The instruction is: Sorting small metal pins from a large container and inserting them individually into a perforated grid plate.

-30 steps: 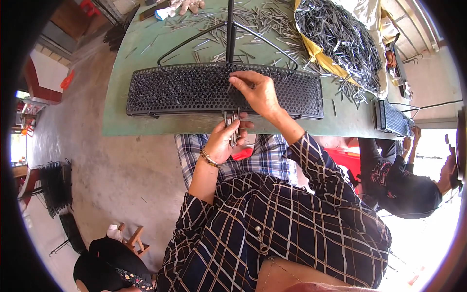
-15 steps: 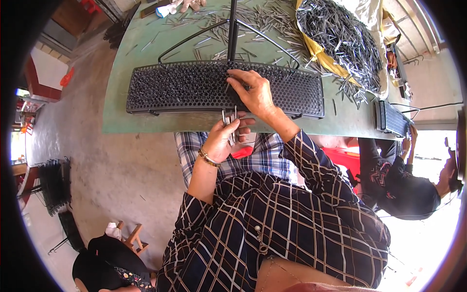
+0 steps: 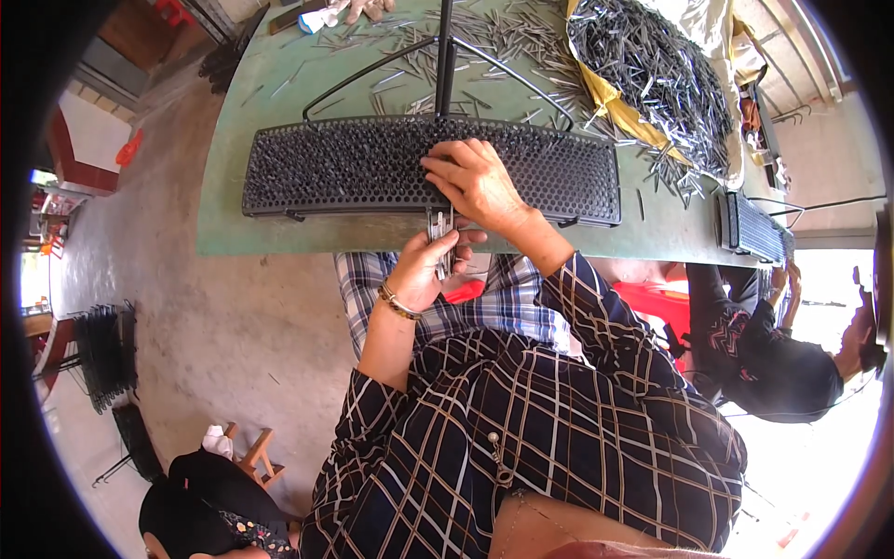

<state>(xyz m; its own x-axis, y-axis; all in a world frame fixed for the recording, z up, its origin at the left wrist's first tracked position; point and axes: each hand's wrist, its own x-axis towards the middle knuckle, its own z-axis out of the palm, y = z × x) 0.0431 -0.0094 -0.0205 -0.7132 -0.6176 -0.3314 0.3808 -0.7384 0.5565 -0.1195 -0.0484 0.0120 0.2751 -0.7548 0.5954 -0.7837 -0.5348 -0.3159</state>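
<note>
A long black perforated rack lies along the near side of the table. Dark pieces fill many holes on its left and middle, while bare holes show on the right. My right hand is over the middle of this rack, with thumb and fingers pinched together at the holes. Whatever is between those fingertips is hidden. Just below the rack's front edge, my left hand is closed around a small bundle of thin metal rods that point up toward the rack.
The green table carries many loose metal rods. An opened sack full of rods stands at the far right. A black frame rises behind the rack. Another person works at a second rack on the right.
My right hand has shifted slightly left and down over the rack, its fingers closer together. My left hand stays nearly in place, the rods now bunched more tightly.
</note>
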